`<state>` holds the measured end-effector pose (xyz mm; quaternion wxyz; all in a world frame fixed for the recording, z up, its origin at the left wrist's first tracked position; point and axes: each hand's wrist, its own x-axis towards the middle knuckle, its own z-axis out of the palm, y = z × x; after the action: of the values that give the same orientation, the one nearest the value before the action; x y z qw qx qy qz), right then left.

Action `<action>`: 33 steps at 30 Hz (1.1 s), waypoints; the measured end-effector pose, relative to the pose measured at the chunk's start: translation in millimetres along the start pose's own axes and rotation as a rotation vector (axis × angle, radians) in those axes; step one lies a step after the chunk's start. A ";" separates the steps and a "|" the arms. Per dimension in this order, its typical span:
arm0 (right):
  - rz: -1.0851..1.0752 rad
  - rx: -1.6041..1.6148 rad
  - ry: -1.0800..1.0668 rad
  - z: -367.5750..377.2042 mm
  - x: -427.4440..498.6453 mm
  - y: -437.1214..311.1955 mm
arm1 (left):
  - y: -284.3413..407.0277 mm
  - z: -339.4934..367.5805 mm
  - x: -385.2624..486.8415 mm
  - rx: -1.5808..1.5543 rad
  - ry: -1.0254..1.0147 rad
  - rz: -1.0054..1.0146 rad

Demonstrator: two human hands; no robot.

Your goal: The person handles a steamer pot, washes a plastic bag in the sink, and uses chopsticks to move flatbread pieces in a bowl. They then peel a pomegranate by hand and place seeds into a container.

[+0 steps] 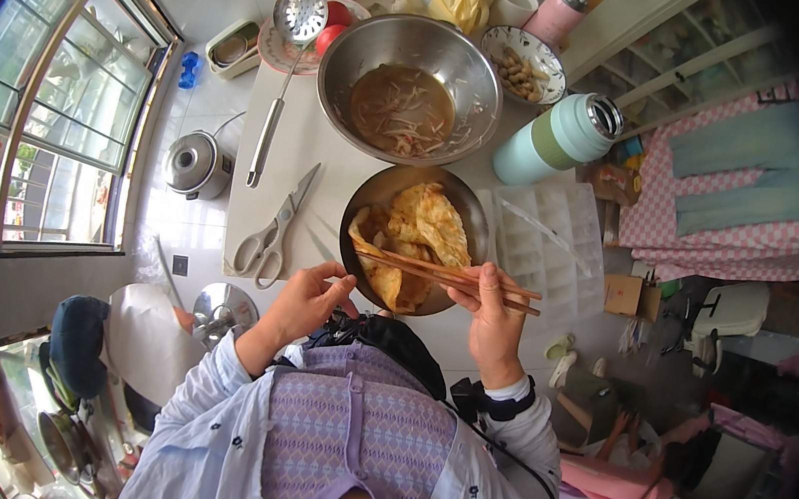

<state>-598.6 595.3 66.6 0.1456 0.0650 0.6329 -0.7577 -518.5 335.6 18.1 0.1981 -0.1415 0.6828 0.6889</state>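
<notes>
My right hand (493, 315) grips a pair of wooden chopsticks (434, 272), their tips over the left part of a dark metal bowl (479, 222). Pieces of fried egg (428, 215), golden and folded, lie in that bowl, partly under the chopsticks. At the bowl's lower left rim is my left hand (309, 306), its fingers bent and apart, with nothing seen in it. Directly beyond stands a large steel basin (482, 109) with brown liquid and pale and reddish shreds. Kitchen scissors (277, 230) lie left of the bowl.
A slotted ladle (268, 134) rests left of the basin, by a plate with tomatoes (329, 39). A light-blue bottle (550, 141) and a bowl of peanuts (521, 76) stand right. Below the bottle is a clear divided tray (554, 224). Another person (628, 439) is at lower right.
</notes>
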 end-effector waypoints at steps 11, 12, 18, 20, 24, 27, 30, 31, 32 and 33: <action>0.072 0.287 0.227 -43.7 -4.1 7.2 | -0.5 -2.0 1.9 -0.083 -0.062 -0.003; 0.074 0.288 0.258 -46.1 -3.1 7.1 | -1.3 -2.3 2.6 -0.076 -0.055 -0.003; 0.036 0.220 0.291 -45.6 -4.5 4.2 | -5.1 -2.8 5.2 -0.037 -0.013 0.020; -0.006 0.112 0.145 -40.6 -12.1 1.8 | -4.6 -3.0 5.3 -0.008 -0.010 0.017; -0.202 -0.085 0.020 -40.6 -24.0 -13.7 | 0.4 -3.4 5.0 -0.018 -0.010 0.014; -0.361 -0.210 0.037 -47.8 -26.2 -25.0 | 6.2 -4.0 4.7 -0.029 -0.025 0.012; -0.423 -0.380 0.066 -54.4 -32.0 -25.7 | 11.3 -4.8 3.5 -0.008 -0.037 -0.005; -0.428 -0.401 0.085 -55.5 -32.1 -22.5 | 12.6 -4.8 3.2 -0.022 -0.037 -0.004; -0.433 -0.422 0.104 -56.6 -31.9 -18.7 | 13.7 -4.8 3.0 -0.036 -0.036 -0.004; -0.438 -0.442 0.123 -58.4 -31.3 -15.6 | 14.5 -5.0 2.9 -0.038 -0.041 -0.012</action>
<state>-578.6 659.1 78.9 -0.0489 -0.0604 0.7887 -0.6099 -528.2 331.0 29.5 0.2135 -0.1352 0.6645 0.7033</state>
